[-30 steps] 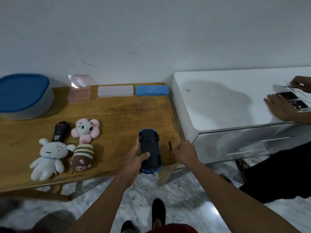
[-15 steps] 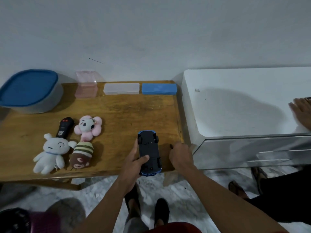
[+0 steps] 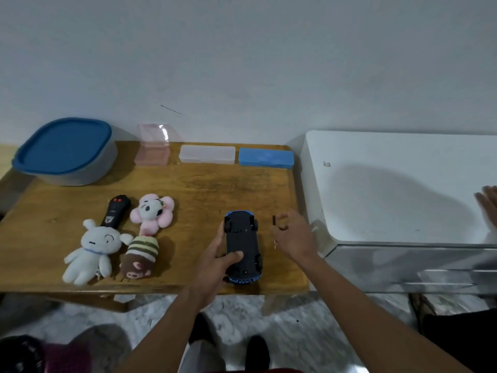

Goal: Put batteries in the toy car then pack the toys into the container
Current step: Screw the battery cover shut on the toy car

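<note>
- My left hand (image 3: 215, 262) grips the toy car (image 3: 242, 246), thumb across its black underside. The car lies belly-up at the near edge of the table (image 3: 215, 189).
- My right hand (image 3: 294, 235), just right of the car, has its fingers curled, pinching a thin dark tool (image 3: 273, 220).
- The container (image 3: 64, 152), blue lid on, sits at the table's far left; soft toys (image 3: 90, 251) lie left of the car.

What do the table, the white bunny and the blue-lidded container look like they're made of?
The table seems varnished wood, grain and sheen showing. The white bunny is plush fabric, fuzzy and matte. The blue-lidded container is probably plastic, smooth and evenly coloured.
</note>
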The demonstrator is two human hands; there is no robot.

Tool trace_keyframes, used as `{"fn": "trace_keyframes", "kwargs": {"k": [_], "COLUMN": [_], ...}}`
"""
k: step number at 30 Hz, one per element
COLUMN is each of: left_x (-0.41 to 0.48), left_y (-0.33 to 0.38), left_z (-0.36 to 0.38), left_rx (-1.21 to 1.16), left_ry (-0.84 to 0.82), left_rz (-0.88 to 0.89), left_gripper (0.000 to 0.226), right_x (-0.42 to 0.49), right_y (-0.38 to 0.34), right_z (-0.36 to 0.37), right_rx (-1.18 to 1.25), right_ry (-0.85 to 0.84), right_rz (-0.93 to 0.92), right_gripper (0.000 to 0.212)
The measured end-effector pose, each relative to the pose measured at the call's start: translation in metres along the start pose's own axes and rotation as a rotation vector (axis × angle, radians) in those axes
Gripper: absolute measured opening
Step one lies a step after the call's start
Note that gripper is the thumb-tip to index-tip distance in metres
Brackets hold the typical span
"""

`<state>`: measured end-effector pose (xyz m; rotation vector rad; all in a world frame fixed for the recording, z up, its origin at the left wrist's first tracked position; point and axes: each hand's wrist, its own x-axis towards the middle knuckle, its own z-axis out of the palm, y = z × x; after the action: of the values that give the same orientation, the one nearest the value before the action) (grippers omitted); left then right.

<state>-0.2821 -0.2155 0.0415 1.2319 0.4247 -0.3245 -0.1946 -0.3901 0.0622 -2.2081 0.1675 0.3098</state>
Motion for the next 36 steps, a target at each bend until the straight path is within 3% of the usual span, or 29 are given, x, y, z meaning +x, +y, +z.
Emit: {"fn": "trace_keyframes", "kwargs": {"k": [4, 9, 17, 36], "left_x": [0.007, 0.02, 0.036, 0.044], "left_y": [0.015, 0.046, 0.092, 0.113], "left_z": [-0.009, -0.022, -0.059, -0.088], "left_rx": [0.041, 0.08, 0.113, 0.158], "left_ry": [-0.02, -0.084, -0.138, -0.116], "left_rz": [0.012, 0.043, 0.135, 0.155], "left_gripper": [0.092, 0.088, 0.082, 0.085], "right_x": [-0.003, 0.005, 0.007, 0.022], "right_y": [-0.028, -0.057, -0.105, -0.129], "right_z": [-0.005, 0.0, 0.033, 0.06], "right_rx": [0.182, 0.246, 0.479, 0.232], "right_ry": [-0.014, 0.115, 0.305, 0.322], "right_rz": [-0.115, -0.276, -0.38, -0.546], "right_gripper": [0.03, 0.029, 0.017, 0.015]}}
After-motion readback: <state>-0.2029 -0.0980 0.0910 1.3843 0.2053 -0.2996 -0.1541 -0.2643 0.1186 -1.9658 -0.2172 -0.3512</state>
